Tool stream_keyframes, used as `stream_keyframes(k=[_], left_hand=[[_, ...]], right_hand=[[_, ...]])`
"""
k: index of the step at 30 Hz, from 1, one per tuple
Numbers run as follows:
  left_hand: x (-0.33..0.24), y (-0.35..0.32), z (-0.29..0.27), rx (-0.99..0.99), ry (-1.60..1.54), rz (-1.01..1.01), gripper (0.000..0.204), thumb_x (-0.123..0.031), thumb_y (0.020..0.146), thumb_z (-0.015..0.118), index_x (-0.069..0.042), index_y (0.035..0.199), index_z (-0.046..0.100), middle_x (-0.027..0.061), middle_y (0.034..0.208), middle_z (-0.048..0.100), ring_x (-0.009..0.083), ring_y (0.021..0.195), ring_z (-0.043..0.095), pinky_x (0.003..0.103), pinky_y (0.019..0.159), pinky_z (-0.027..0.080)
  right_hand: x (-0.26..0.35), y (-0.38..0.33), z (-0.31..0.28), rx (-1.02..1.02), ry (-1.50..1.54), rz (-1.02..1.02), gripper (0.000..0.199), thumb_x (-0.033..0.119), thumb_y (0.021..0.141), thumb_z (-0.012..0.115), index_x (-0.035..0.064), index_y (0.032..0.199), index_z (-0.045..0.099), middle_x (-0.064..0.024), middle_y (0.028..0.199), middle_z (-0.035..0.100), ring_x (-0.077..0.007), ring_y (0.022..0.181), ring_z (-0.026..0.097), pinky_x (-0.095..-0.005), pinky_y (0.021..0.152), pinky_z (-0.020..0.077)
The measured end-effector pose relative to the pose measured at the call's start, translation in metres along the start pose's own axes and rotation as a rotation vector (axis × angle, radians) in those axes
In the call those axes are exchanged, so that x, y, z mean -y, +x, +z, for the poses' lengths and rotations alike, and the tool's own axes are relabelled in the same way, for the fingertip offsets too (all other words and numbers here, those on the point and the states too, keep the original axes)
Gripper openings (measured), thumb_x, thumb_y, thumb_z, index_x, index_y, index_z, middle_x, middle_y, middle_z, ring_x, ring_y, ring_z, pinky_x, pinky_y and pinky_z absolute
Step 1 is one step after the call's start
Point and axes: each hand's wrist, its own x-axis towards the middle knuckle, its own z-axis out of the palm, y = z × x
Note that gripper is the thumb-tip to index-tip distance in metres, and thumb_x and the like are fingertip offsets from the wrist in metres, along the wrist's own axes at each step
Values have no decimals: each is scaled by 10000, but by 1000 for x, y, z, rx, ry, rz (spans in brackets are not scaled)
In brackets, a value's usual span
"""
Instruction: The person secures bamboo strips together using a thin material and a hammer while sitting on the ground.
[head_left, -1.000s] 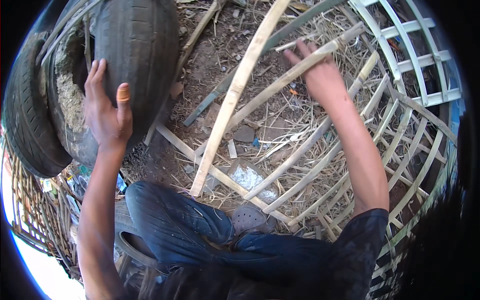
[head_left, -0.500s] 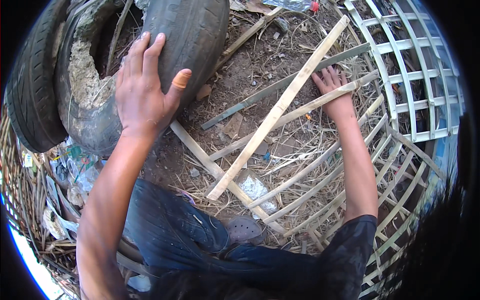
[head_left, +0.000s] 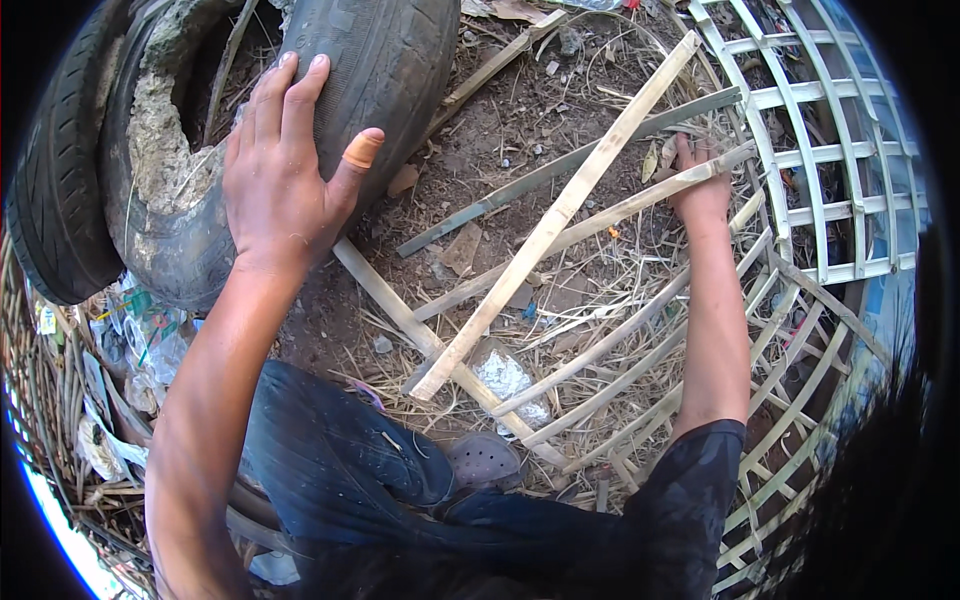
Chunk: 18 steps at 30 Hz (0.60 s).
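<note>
My left hand (head_left: 285,170) rests with fingers stretched on a worn black tyre (head_left: 385,60), a tan wrap around its thumb. Past the thin bamboo slat (head_left: 600,222) that crosses over it, my right hand (head_left: 703,193) reaches down to the straw. Its fingers look bent together, partly hidden by that slat; what they hold cannot be made out. A paler, wider bamboo strip (head_left: 560,212) lies diagonally over the other slats. Beneath it runs a grey-green slat (head_left: 500,200). Curved slats of a loose bamboo lattice (head_left: 620,385) spread beside my right forearm.
A white woven bamboo lattice (head_left: 820,155) stands at the right, with blue sheeting behind it. Another tyre (head_left: 60,180) leans at the far left, above plastic litter (head_left: 150,340) and thin sticks. Crumpled foil (head_left: 505,380) lies near my grey clog (head_left: 482,460).
My right hand has shifted right, and its spread fingers have drawn together in the straw. My left hand stays on the tyre. The view has shifted slightly.
</note>
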Motion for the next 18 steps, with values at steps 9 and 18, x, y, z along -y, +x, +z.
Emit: stream_keyframes(k=[9, 18], left_hand=[[2, -1, 2, -28, 26, 17, 646, -547, 879, 631, -136, 1364, 516, 156, 1380, 532, 341, 1268, 515, 446, 1032, 418], [-1, 1, 0, -15, -2, 6, 638, -536, 895, 611, -127, 1374, 508, 148, 1387, 518, 344, 1255, 518, 454, 1022, 420]], right_hand=[[29, -13, -22, 43, 186, -375, 702, 77, 832, 609, 230, 1483, 395, -170, 1509, 403, -338, 1409, 373, -511, 1138, 321], [-25, 16, 13, 58, 4, 164, 709, 390, 904, 586, 197, 1532, 318, -184, 1488, 404, -371, 1392, 385, -519, 1053, 433]])
